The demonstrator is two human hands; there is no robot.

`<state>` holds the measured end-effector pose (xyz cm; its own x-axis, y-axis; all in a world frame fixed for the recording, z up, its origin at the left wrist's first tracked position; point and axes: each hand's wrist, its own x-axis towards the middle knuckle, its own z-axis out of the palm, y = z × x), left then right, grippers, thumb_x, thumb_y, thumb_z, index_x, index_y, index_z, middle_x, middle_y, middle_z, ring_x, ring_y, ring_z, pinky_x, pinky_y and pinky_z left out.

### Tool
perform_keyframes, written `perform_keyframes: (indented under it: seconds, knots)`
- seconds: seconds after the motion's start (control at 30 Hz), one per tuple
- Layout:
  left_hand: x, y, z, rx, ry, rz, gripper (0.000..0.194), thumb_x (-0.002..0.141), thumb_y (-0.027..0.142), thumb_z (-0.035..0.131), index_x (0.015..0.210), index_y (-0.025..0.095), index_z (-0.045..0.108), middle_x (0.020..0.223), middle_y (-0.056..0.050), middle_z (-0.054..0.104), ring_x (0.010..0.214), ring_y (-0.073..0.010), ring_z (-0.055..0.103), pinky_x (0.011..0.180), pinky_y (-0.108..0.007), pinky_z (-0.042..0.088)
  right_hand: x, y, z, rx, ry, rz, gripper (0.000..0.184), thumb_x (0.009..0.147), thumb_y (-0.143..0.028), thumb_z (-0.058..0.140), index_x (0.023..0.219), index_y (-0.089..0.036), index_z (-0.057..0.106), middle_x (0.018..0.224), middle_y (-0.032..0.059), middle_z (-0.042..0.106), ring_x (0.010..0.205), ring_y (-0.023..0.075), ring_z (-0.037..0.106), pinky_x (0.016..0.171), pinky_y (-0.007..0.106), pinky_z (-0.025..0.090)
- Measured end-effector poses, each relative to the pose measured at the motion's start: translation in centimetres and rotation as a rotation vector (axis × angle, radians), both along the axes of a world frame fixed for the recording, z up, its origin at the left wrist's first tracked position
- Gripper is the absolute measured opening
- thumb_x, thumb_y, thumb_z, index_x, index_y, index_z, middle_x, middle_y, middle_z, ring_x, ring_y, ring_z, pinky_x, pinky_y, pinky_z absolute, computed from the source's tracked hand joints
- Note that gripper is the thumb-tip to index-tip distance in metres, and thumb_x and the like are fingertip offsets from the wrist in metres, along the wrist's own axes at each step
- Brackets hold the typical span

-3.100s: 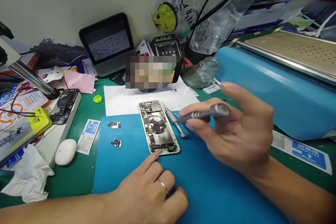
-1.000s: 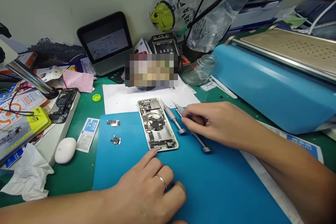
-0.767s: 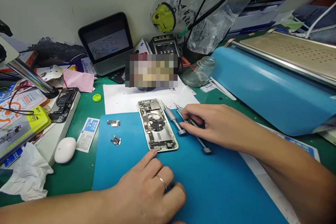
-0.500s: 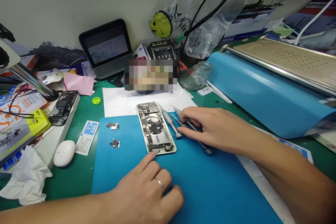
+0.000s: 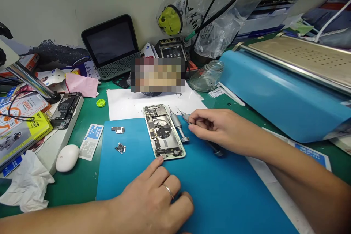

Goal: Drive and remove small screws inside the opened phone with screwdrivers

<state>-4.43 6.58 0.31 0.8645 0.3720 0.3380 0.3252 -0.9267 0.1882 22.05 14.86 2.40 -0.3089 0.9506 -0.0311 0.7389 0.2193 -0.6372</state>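
An opened smartphone point(image 5: 163, 131) lies on the blue mat with its inner parts exposed. At its bottom edge rests the outstretched index finger of my left hand point(image 5: 161, 193), whose other fingers are loosely bent; it holds nothing. Right of the phone lies a grey precision screwdriver point(image 5: 177, 122). A second screwdriver point(image 5: 185, 115) is partly covered by my right hand point(image 5: 211, 128). The right thumb and fingertips are pinched together, and what is between them is mostly hidden. Left of the phone are a small metal-shielded part point(image 5: 118, 129) and a small dark component point(image 5: 120, 148).
The blue mat point(image 5: 128, 179) covers the front of the green table. Left stand a white earbud case point(image 5: 67, 158), crumpled tissue point(image 5: 29, 182) and a second opened phone point(image 5: 66, 110). Behind are a tablet-like display point(image 5: 111, 44), a glass jar point(image 5: 207, 76) and, at right, a metal-topped machine point(image 5: 298, 51).
My right fingertips have closed together, and the thin tool that lay between the two screwdrivers no longer shows there. My left hand stays at the phone's edge. The display has gone dark.
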Motion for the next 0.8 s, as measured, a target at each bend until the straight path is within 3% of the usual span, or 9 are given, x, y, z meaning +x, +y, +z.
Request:
perform_keyframes:
  seconds: [0.17, 0.43, 0.6, 0.7, 0.8]
  knots:
    - [0.0, 0.1, -0.3, 0.019, -0.025, 0.000, 0.048, 0.090, 0.060, 0.077, 0.106, 0.016, 0.065, 0.088, -0.003, 0.060, 0.077, -0.0219, 0.054, 0.115, -0.052, 0.045, -0.2, -0.2, 0.3, -0.102, 0.145, -0.067, 0.033, 0.092, -0.054, 0.050, 0.078, -0.025, 0.057, 0.062, -0.0014, 0.053, 0.053, 0.0155, 0.046, 0.050, 0.030, 0.036]
    - [-0.1, 0.0, -0.3, 0.009, -0.031, 0.005, 0.050, 0.087, 0.060, 0.081, 0.106, 0.017, 0.065, 0.089, -0.002, 0.060, 0.077, -0.0214, 0.054, 0.115, -0.052, 0.045, -0.1, 0.2, 0.4, -0.013, 0.164, -0.255, 0.032, 0.092, -0.053, 0.048, 0.080, -0.025, 0.055, 0.070, 0.0022, 0.063, 0.060, 0.0195, 0.055, 0.053, 0.033, 0.043]
    - [-0.1, -0.1, -0.3, 0.013, -0.014, 0.002, 0.044, 0.094, 0.058, 0.074, 0.106, 0.016, 0.065, 0.089, -0.003, 0.060, 0.078, -0.0216, 0.054, 0.116, -0.052, 0.044, -0.6, 0.0, 0.2, -0.094, 0.223, -0.239, 0.030, 0.096, -0.052, 0.049, 0.084, -0.025, 0.055, 0.071, 0.0036, 0.070, 0.056, 0.0201, 0.061, 0.050, 0.033, 0.046]
    - [-0.1, -0.1, -0.4, 0.023, -0.008, 0.003, 0.043, 0.097, 0.058, 0.069, 0.106, 0.016, 0.064, 0.088, -0.003, 0.060, 0.080, -0.0221, 0.055, 0.115, -0.052, 0.043, -0.5, -0.1, -0.2, -0.052, 0.276, -0.251, 0.034, 0.097, -0.058, 0.047, 0.090, -0.025, 0.050, 0.073, 0.0030, 0.071, 0.059, 0.0209, 0.066, 0.050, 0.033, 0.050]
    - [0.0, -0.2, -0.5, 0.025, -0.025, 0.000, 0.044, 0.097, 0.059, 0.069, 0.106, 0.016, 0.064, 0.089, -0.004, 0.060, 0.080, -0.0223, 0.055, 0.116, -0.052, 0.043, 0.0, 0.0, -0.7, 0.059, 0.303, -0.313, 0.038, 0.100, -0.062, 0.046, 0.098, -0.025, 0.053, 0.062, -0.0014, 0.063, 0.053, 0.0192, 0.061, 0.049, 0.032, 0.047]
